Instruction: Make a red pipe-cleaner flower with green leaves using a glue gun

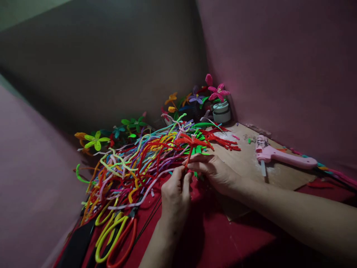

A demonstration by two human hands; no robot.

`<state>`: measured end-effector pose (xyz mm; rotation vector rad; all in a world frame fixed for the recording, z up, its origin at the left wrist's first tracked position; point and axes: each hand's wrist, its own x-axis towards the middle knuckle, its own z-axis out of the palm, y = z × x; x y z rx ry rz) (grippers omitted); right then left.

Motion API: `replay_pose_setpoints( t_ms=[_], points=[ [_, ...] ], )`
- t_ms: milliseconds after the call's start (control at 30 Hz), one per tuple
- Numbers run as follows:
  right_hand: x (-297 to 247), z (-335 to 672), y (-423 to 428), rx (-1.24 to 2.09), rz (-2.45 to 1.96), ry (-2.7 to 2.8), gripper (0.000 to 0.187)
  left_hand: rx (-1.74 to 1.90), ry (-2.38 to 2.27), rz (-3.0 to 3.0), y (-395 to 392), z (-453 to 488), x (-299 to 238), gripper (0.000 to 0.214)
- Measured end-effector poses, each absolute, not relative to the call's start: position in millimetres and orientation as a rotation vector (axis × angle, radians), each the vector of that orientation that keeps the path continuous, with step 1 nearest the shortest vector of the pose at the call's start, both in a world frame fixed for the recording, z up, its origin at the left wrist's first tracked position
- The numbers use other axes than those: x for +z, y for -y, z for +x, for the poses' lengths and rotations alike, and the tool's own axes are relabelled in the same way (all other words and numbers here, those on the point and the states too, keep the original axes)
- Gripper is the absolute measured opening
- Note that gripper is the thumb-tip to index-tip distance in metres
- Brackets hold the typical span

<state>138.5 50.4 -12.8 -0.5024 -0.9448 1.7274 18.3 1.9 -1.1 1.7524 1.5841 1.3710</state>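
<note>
Between the fingertips of both hands is the thin stem of a red pipe-cleaner flower (192, 140), its petals spread at the top. My left hand (175, 188) pinches the stem low down, thumb and finger pressed together. My right hand (213, 171) comes in from the right, its fingers closed on the stem just above. Behind the hands lie green pipe cleaners (197, 149) and a bunch of red pipe-cleaner pieces (227, 142). A large tangled heap of pipe cleaners (139, 156) in many colours spreads to the left.
A pink glue gun (287, 156) rests on a brown board (237, 163) at right. Yellow-handled scissors (111, 238) and a tool with red handles (122, 247) lie front left, beside a black flat object (76, 242). Finished flowers (96, 140) and a lidded jar (221, 112) stand along the walls.
</note>
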Motion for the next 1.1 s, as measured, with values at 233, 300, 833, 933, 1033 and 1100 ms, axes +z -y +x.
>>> replay_pose_setpoints(
  t_ms=[233,300,833,933,1033,1100],
  points=[
    [-17,138,-50,1.633,-0.521,1.116,0.007,1.310,-1.561,1.706,-4,12,-3,0.013],
    [-17,140,-49,1.670,-0.454,1.177,0.012,1.283,-1.494,1.573,-4,14,1,0.014],
    [-13,145,-53,1.774,-0.298,1.203,0.017,0.998,-0.679,0.783,-8,0,5,0.006],
    [-18,143,-52,1.771,-0.324,1.126,0.017,0.986,-0.730,0.828,-8,1,8,0.007],
    [-22,138,-52,1.718,-0.373,1.023,0.016,1.020,-0.943,1.013,-6,6,12,0.013],
    [-23,135,-52,1.680,-0.418,0.973,0.015,1.109,-1.156,1.258,-3,11,12,0.016]
  ],
)
